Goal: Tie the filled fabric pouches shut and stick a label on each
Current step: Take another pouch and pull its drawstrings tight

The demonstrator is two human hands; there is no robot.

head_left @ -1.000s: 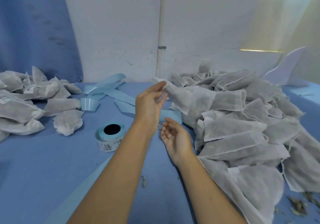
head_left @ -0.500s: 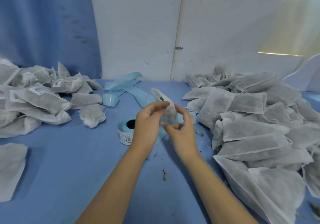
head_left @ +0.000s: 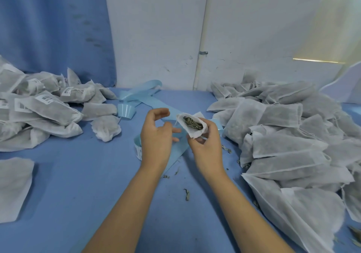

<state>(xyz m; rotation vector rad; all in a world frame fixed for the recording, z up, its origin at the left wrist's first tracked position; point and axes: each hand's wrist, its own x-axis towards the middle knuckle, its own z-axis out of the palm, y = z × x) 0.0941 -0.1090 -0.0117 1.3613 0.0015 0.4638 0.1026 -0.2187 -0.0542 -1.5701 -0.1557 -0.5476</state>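
Above the counter (head_left: 78, 194), the right hand (head_left: 207, 145) grips an untied pouch (head_left: 192, 124) with its mouth gaping. The left hand (head_left: 156, 135) hangs just beside it, fingers loosely spread, empty. Tipping the pouch could spill the leaves before it is tied.

A blue-covered desk (head_left: 68, 184) fills the near and middle ground and runs to a white wall (head_left: 156, 37) at the far side, scuffed and marked in places. A blue curtain (head_left: 54, 24) hangs over the far left of that wall. A thin white pipe (head_left: 201, 28) runs straight down the wall, held by a small metal clip (head_left: 203, 53). At the far right a pale yellowish patch of light (head_left: 320, 37) falls on the wall.
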